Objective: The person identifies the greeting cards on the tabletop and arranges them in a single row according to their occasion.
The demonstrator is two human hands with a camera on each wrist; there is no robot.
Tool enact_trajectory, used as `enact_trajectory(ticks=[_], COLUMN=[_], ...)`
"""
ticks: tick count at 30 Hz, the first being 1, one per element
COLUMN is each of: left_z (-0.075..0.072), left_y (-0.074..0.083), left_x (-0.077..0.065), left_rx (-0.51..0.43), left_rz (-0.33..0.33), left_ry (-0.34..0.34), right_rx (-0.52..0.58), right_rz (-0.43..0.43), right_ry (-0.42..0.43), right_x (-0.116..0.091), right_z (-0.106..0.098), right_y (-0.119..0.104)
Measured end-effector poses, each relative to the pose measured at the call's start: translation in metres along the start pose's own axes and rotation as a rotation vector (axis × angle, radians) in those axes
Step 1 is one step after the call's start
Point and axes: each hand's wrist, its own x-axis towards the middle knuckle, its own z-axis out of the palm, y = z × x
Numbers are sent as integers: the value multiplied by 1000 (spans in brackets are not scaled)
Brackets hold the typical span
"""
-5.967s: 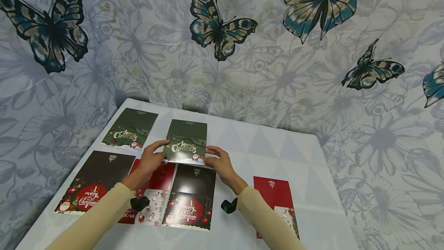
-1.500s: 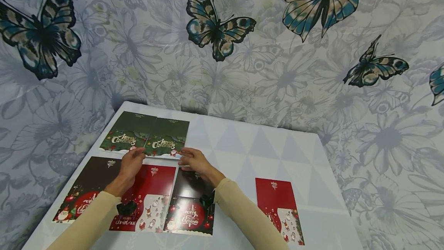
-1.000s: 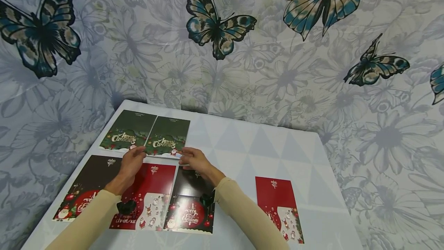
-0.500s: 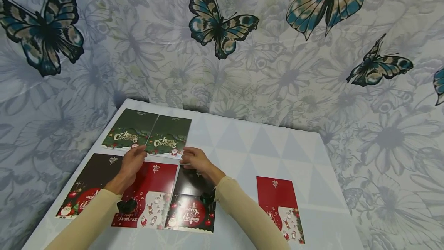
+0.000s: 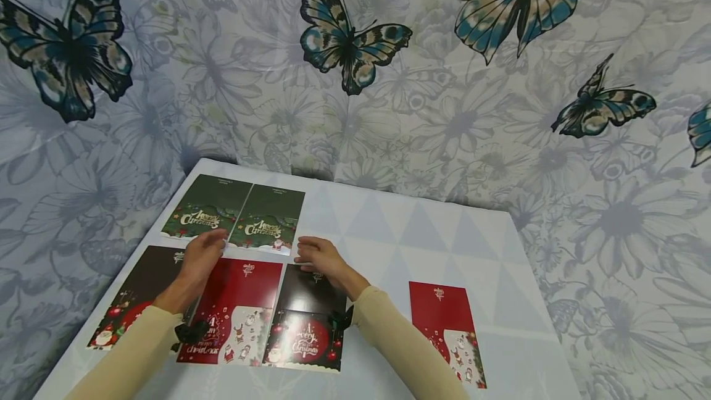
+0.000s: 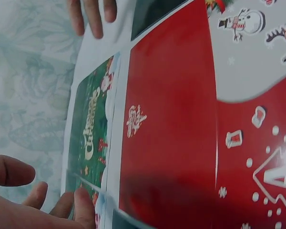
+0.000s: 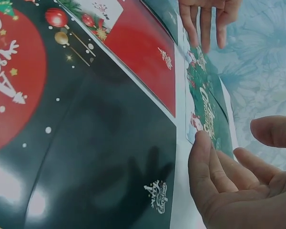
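Observation:
Two green Christmas cards lie side by side at the table's far left: the left green card and the right green card. My left hand hovers by the lower edge of the left one, fingers relaxed, holding nothing. Beside the lower right corner of the right green card is my right hand, its fingers loosely extended and apart from the card. Below lie a black card partly hidden by my left arm, a red card and a second black card. Both wrist views show the fingers holding nothing.
Another red card lies alone toward the right side of the table, its lower left covered by my right sleeve. A patterned butterfly cloth hangs behind the table.
The right green card, earlier held in both hands and raised at the middle, now lies beside the left one. Both hands have just let go and moved slightly apart.

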Motion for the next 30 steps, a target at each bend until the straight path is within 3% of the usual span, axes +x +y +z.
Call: enact_trajectory(ticks=[13,16,20,30], left_z=[-46,-57,-77,-114], left_y=[-34,-34,-33,-38], left_x=[17,12,5,-2], left_rx=[24,53,99,268], left_rz=[67,117,176,176], left_ry=[10,-17,-102,-197], right_rx=[85,108,141,174], right_rz=[-15,-3,11,30], right_ry=[-108,-135,-180,-209], right_x=[-9,-12,-14,-16], right_z=[14,22,37,58], right_y=[2,2,1,0])
